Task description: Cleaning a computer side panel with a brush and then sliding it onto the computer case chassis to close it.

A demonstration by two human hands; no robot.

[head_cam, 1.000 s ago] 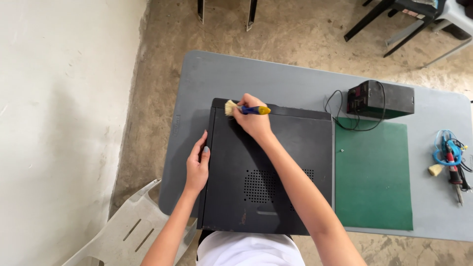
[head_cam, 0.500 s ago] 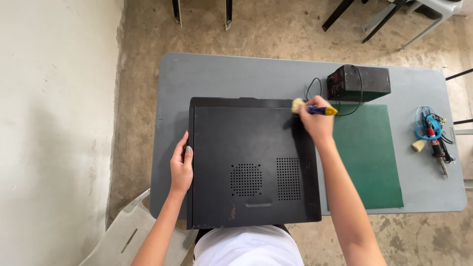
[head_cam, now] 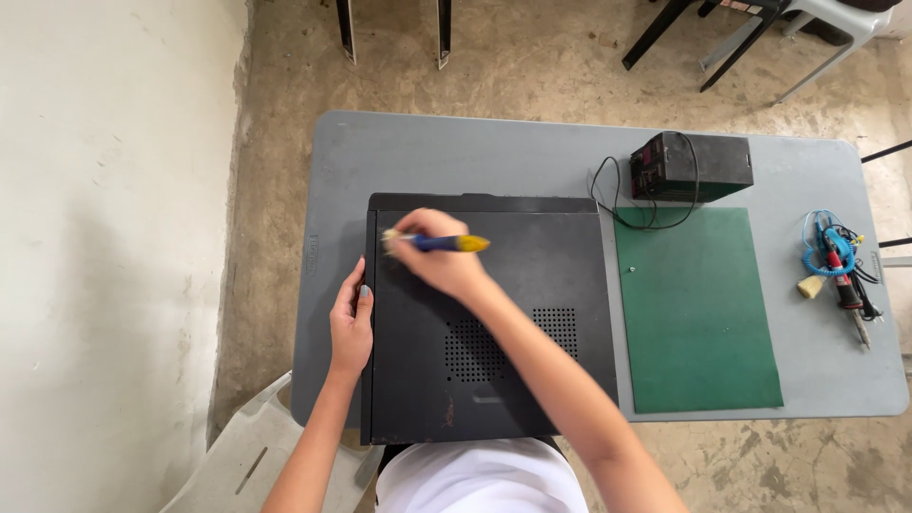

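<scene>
Right hand point(head_cam: 439, 261) closing around brush point(head_cam: 439, 243), sweeping computer case point(head_cam: 494, 380) at frame centre; left hand point(head_cam: 351, 328), open, flat, bracing its edge; light, even strokes advisable.

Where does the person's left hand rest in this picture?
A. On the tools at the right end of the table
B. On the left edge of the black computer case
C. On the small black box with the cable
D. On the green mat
B: the left hand lies against the left edge of the black computer case, while the right hand holds a small brush over its top.
</scene>
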